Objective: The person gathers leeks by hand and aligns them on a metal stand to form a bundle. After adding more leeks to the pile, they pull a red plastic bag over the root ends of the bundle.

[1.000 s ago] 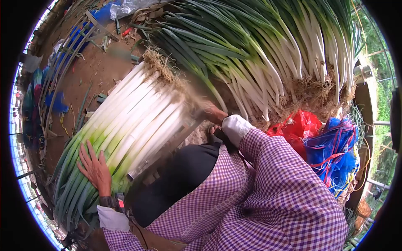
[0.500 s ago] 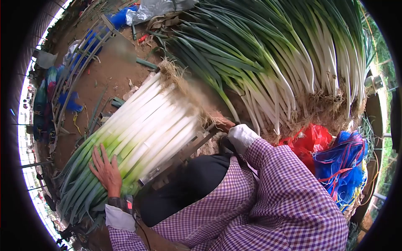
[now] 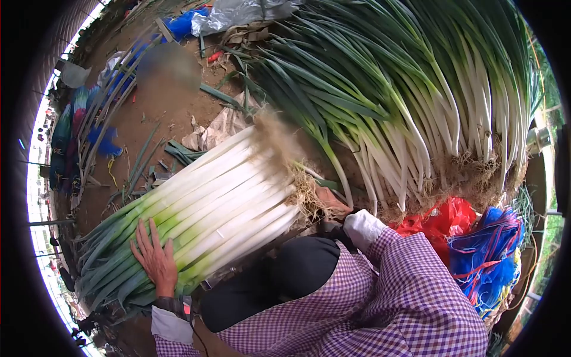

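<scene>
A thick row of long green onions (image 3: 220, 196) lies side by side in front of me, white stems slanting up to the right and green leaves toward the lower left. My left hand (image 3: 156, 257) rests flat on the bundle where white turns to green, fingers stretched out and apart. At the root end, my right hand (image 3: 331, 201) is against or just beside the tangled roots (image 3: 306, 193). Its fingers are partly hidden and blurred, so whether it grips any roots does not show.
A large heap of green onions (image 3: 410, 101) fills the back right, roots toward me. Red plastic (image 3: 437, 219) and a bundle of blue ties (image 3: 488, 250) lie at my right. Bent rods (image 3: 110, 113) stand at the left, near silver sheeting (image 3: 238, 15) on the soil.
The root end appears lower and further right, and the bundle lies at a flatter slant. My right hand has moved slightly down and right; my left hand still rests on the stems.
</scene>
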Tool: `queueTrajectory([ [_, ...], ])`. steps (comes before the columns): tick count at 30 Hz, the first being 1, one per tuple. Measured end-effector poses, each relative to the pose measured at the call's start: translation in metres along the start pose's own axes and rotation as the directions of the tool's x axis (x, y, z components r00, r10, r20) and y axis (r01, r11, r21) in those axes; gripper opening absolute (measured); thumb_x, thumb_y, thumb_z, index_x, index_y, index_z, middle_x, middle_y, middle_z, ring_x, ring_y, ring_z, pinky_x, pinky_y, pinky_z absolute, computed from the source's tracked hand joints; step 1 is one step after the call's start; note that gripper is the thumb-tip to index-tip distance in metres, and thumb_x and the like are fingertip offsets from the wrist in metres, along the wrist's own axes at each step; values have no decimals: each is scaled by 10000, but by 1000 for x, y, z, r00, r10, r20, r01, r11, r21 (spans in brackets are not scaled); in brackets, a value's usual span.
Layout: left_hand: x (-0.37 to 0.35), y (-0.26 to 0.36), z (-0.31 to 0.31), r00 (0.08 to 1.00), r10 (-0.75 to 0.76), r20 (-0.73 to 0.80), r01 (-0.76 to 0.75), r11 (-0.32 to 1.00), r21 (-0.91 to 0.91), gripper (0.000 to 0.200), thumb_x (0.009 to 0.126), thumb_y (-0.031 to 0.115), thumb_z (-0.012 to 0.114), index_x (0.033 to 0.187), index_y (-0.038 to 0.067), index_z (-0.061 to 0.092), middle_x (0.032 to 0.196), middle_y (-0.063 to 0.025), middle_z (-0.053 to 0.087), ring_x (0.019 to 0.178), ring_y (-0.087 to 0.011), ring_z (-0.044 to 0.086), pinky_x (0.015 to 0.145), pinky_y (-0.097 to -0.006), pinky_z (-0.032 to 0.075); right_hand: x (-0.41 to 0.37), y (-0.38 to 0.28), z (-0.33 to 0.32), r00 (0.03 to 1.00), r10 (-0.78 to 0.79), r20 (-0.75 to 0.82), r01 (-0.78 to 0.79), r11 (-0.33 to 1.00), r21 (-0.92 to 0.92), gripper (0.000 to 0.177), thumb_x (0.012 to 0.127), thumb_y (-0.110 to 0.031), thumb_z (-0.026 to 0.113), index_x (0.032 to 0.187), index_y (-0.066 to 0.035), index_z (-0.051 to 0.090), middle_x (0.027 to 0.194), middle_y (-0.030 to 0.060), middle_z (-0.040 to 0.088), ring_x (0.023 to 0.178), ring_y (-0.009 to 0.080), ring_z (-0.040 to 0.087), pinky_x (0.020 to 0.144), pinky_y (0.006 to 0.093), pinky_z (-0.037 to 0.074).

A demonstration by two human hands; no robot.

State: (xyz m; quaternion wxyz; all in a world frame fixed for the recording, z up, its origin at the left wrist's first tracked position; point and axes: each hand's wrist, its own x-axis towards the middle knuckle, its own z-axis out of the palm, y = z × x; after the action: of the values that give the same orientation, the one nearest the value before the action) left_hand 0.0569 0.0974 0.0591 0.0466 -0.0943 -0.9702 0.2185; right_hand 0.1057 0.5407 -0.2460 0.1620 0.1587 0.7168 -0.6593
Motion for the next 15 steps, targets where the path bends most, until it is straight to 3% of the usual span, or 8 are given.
queueTrajectory([
  [4, 0, 0, -1, 1000, -4, -6, 3, 1000, -9, 720, 1003, 328, 570, 1642, 125, 305, 1691, -129, 283, 1550, -309, 267, 1260, -547, 143, -19, -12, -82, 996, -90, 27, 93, 985, -146, 548, 1044, -424, 463, 1354, 4, 608, 1192, 209, 660, 1130, 287, 612, 1001, 394, 446],
  [9, -1, 2, 1, 999, -19, -34, 19, 1000, -9, 752, 979, 343, 615, 1636, 129, 319, 1691, -139, 284, 1539, -328, 285, 1261, -556, 153, -59, -89, -217, 962, -273, -27, 232, 863, -450, 449, 1023, -307, 527, 1354, -17, 609, 1097, 182, 650, 1016, 281, 632, 914, 389, 488],
  [13, -1, 2, -2, 999, -25, -37, 24, 999, -27, 752, 976, 339, 622, 1633, 128, 323, 1689, -136, 287, 1538, -329, 287, 1261, -557, 155, -31, -143, -248, 859, -509, -52, 360, 673, -646, 394, 1006, -214, 578, 1355, -33, 610, 1021, 160, 642, 925, 277, 647, 845, 385, 522],
  [14, -1, 2, -2, 999, -24, -43, 23, 999, -26, 750, 975, 337, 623, 1632, 128, 326, 1689, -136, 288, 1538, -328, 287, 1262, -556, 155, -5, -124, -273, 817, -575, 52, 391, 484, -783, 481, 980, -111, 609, 1443, -13, 521, 1220, 212, 612, 1067, 340, 624, 933, 415, 505],
  [15, -1, 2, -2, 999, -22, -45, 21, 999, -26, 749, 975, 334, 624, 1631, 128, 328, 1689, -135, 288, 1538, -327, 288, 1262, -555, 155, 9, -164, -276, 978, -193, -82, 126, 851, -509, 523, 992, -113, 573, 1500, -27, 481, 1219, 223, 603, 1063, 347, 608, 939, 415, 484],
])
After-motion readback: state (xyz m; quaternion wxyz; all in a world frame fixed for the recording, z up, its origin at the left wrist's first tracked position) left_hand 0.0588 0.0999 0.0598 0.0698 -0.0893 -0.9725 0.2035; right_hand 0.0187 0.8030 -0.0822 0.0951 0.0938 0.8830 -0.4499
